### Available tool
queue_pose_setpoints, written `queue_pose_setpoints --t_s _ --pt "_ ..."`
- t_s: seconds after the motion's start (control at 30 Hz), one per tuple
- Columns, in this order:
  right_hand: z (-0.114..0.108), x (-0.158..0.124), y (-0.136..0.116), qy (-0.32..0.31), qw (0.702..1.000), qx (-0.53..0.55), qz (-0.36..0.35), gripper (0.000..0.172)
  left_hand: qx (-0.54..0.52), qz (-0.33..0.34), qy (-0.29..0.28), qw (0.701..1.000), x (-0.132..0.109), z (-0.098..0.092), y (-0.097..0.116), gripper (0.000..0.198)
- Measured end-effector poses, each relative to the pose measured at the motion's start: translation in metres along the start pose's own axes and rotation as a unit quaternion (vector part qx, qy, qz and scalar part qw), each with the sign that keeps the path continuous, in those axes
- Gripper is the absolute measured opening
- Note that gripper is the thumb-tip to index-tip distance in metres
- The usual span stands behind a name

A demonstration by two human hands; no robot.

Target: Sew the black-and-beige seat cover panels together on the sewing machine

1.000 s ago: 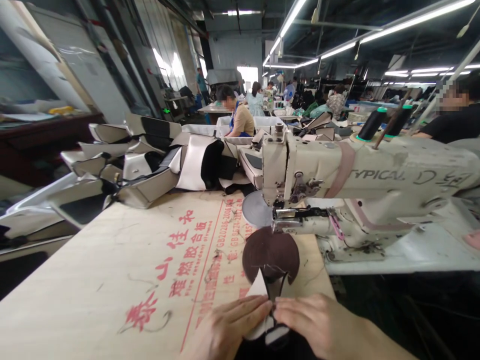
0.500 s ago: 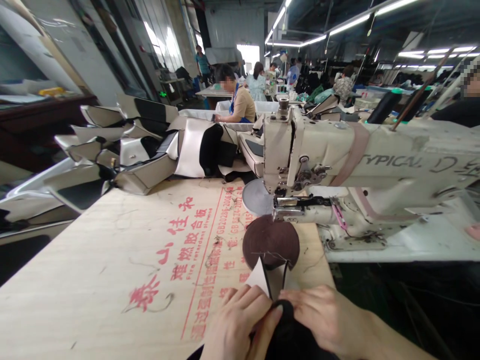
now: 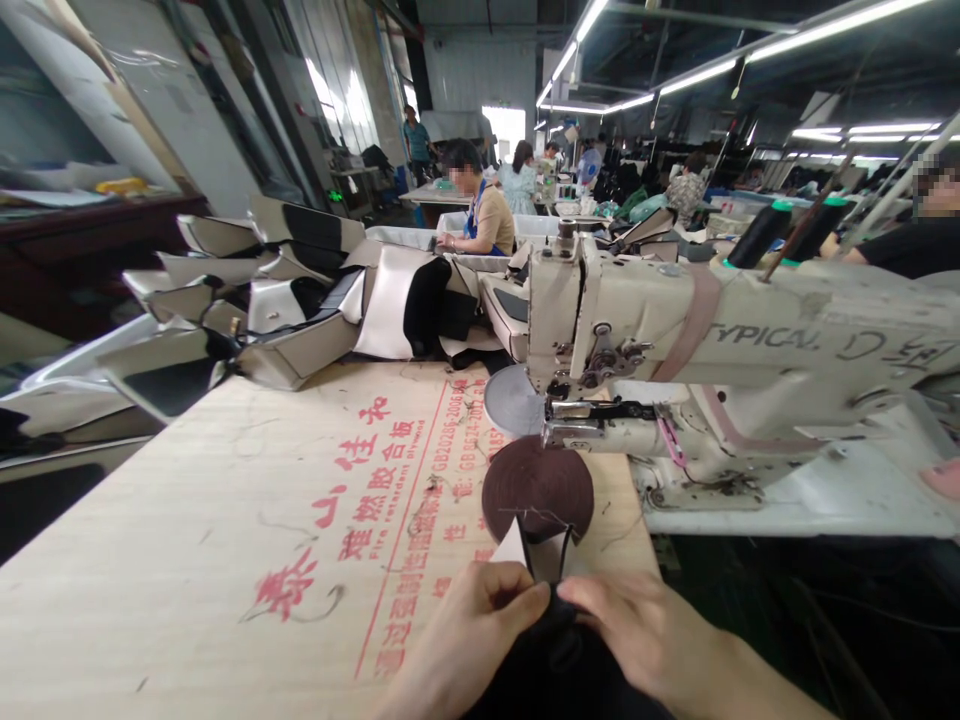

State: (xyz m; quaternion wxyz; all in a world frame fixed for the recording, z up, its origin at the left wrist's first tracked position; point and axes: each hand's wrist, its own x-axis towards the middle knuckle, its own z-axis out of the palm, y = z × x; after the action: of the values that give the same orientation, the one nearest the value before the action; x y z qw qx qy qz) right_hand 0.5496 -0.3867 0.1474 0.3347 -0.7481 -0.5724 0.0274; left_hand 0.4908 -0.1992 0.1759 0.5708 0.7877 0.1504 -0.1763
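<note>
Left hand: bare, its back smooth and gently rounded
Left thumb: bare, blunt-tipped
Right hand: bare, broad across the back
Fingers: bare, slim; nails too small to make out
Left wrist: bare, cut off by the bottom edge
Right forearm: bare and smooth as far as it shows

The black-and-pale piece is bunched, its dark-edged pale ends spread before the brown roll.

left hand curled, thumb against fingers; right hand close beside, back upward, fingers pointing inward.
</note>
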Motion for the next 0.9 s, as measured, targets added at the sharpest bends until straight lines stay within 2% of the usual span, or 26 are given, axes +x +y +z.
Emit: queue_pose_setpoints --t_s 0.1,0.23,0.3,0.37,0.43,0.47,0.53,0.6,0.63,0.73,0.9 --pt "-0.004 0.002 0.000 0.013 0.996 -0.057 -0.070 0.037 -0.015 -0.012 -0.002 1.000 0.001 0.001 0.001 0.037" --pt "-0.004 0.006 0.001 0.047 0.993 -0.062 -0.087 0.036 -0.002 -0.015 -0.005 1.000 0.002 -0.001 0.001 0.037" --pt "-0.002 0.007 0.001 0.053 0.994 -0.050 -0.081 0.035 0.025 0.020 0.014 0.999 -0.004 -0.001 -0.002 0.038" --pt "0.000 0.006 0.002 0.051 0.995 -0.038 -0.074 0.034 0.060 0.093 0.074 0.991 -0.013 -0.001 -0.006 0.032" --pt "0.002 0.006 0.003 0.048 0.996 -0.031 -0.070 0.033 0.122 0.193 0.135 0.964 -0.024 -0.001 -0.015 0.021" --pt "0.003 0.005 0.004 0.048 0.996 -0.031 -0.071 0.034 0.169 0.250 0.154 0.941 -0.028 -0.001 -0.020 0.020" --pt "0.004 0.005 0.005 0.048 0.996 -0.034 -0.069 0.034 0.286 0.353 0.168 0.875 -0.033 -0.002 -0.033 0.031" --pt "0.006 0.005 0.005 0.053 0.996 -0.035 -0.056 0.034 0.368 0.410 0.182 0.815 -0.032 -0.003 -0.044 0.040" --pt "0.007 0.006 0.005 0.059 0.997 -0.036 -0.045 0.034 0.391 0.416 0.189 0.799 -0.030 -0.004 -0.049 0.044" --pt "0.011 0.006 0.006 0.083 0.995 -0.047 -0.023 0.036 0.423 0.407 0.214 0.781 -0.022 -0.007 -0.054 0.050" --pt "0.017 0.006 0.009 0.107 0.991 -0.082 0.001 0.039 0.457 0.425 0.206 0.754 -0.013 -0.007 -0.042 0.059"
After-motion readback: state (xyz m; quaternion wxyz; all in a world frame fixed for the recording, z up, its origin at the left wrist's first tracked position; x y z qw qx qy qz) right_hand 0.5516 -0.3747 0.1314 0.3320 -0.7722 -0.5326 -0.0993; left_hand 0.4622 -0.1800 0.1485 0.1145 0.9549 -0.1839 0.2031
